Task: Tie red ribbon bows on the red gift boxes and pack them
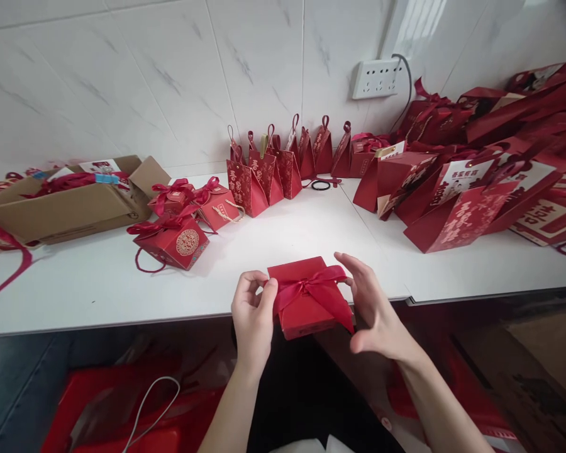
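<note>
A small red gift box with a red satin ribbon bow on top rests at the near edge of the white table. My left hand is at the box's left side, its thumb and fingers pinched on the left ribbon end. My right hand is at the box's right side with fingers spread and curved, their tips touching the bow's right loop.
Finished ribboned boxes sit left of centre. A row of small red pouch-shaped bags lines the wall. Larger red gift bags pile at the right. An open cardboard box lies at the left. A wall socket is above.
</note>
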Tool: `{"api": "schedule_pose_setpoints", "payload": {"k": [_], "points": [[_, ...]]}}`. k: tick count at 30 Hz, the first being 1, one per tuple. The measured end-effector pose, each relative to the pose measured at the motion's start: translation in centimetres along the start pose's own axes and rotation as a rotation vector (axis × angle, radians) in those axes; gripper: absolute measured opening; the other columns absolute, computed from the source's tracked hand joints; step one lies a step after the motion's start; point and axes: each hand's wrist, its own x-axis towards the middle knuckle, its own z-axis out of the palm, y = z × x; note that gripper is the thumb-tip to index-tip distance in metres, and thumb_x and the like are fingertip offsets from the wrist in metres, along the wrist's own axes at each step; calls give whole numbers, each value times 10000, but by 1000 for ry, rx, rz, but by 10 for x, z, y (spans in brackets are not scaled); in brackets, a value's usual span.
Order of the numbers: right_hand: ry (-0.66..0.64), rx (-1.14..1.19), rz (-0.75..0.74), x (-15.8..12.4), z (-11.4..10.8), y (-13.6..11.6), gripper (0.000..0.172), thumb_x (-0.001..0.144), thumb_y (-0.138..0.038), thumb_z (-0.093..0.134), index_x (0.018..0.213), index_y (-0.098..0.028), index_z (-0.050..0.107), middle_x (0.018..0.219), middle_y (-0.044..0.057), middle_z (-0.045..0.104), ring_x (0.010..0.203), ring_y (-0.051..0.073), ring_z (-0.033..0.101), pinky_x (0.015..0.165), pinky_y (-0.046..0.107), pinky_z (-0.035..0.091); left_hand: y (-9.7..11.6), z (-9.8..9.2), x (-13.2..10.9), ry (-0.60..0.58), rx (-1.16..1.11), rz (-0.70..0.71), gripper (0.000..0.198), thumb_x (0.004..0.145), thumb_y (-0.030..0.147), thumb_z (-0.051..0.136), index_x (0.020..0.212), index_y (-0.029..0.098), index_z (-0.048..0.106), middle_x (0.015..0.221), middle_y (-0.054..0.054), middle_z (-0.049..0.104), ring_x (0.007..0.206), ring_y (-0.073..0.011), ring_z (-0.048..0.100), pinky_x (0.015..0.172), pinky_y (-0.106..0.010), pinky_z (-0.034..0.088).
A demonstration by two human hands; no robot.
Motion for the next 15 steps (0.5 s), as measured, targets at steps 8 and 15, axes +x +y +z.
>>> {"api": "schedule_pose_setpoints", "payload": {"k": [8, 15], "points": [[-172, -224, 56, -4, 2, 3, 993, 722, -261, 726, 1455, -349, 61, 1457, 128, 258, 1239, 288, 466, 1001, 496, 438, 10, -8, 4, -71, 135, -57, 306, 761, 431, 642, 942, 216, 522, 783, 34, 502, 477, -41, 456, 370, -137, 358], [-131, -239, 4, -8, 7, 6, 940, 724, -251, 726, 1435, -346, 119, 1420, 123, 282, 1239, 296, 459, 1023, 522, 410, 39, -15, -31, -128, 368, -172, 344, 742, 437, 648, 971, 229, 495, 660, 88, 491, 253, -20, 373, 257, -144, 256]]}}
